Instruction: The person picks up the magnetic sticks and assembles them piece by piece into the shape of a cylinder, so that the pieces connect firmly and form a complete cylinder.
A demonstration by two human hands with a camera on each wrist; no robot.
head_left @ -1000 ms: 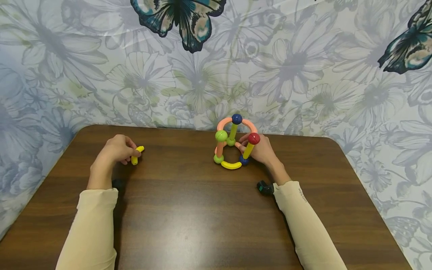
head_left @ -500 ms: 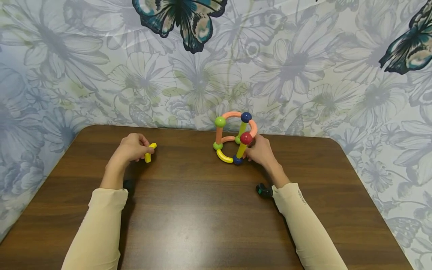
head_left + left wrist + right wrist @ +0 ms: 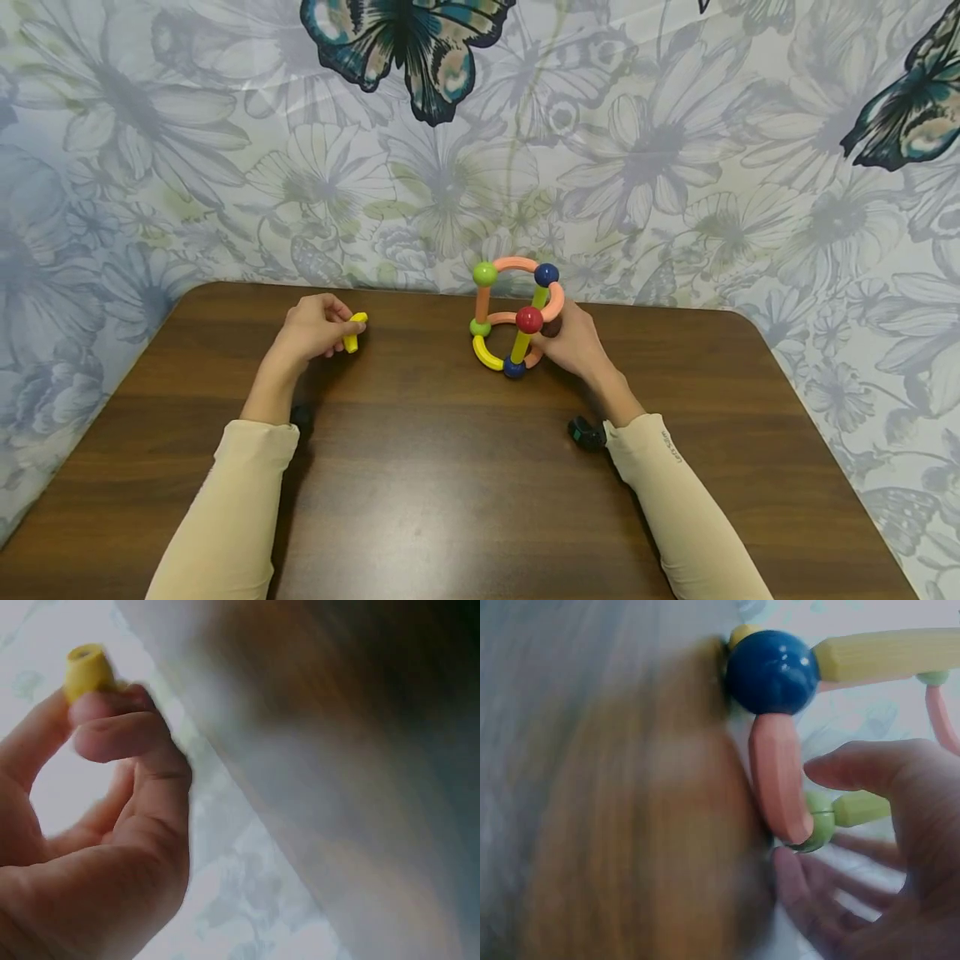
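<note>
My left hand (image 3: pixel 315 327) pinches a short yellow magnetic stick (image 3: pixel 351 342) between thumb and fingertips, over the left half of the table. One end of that stick shows up close in the left wrist view. At the back, right of centre, stands a magnetic stick-and-ball frame (image 3: pixel 483 305). Its top has a green ball (image 3: pixel 485 273), a blue ball (image 3: pixel 546 275) and a red ball (image 3: pixel 528 320); curved sticks link the balls. My right hand (image 3: pixel 576 337) holds the frame's right side, thumb and fingers around a lower curved pink stick (image 3: pixel 774 776) beside a blue ball (image 3: pixel 772 673).
The brown wooden table (image 3: pixel 420 467) ends at the back against a wall covering (image 3: pixel 442 183) printed with flowers and butterflies. A small dark wrist device (image 3: pixel 586 434) sits at the right cuff.
My left hand has moved right with the yellow stick, closer to the frame. The frame has turned in place under my right hand, its red ball swinging to the front left.
</note>
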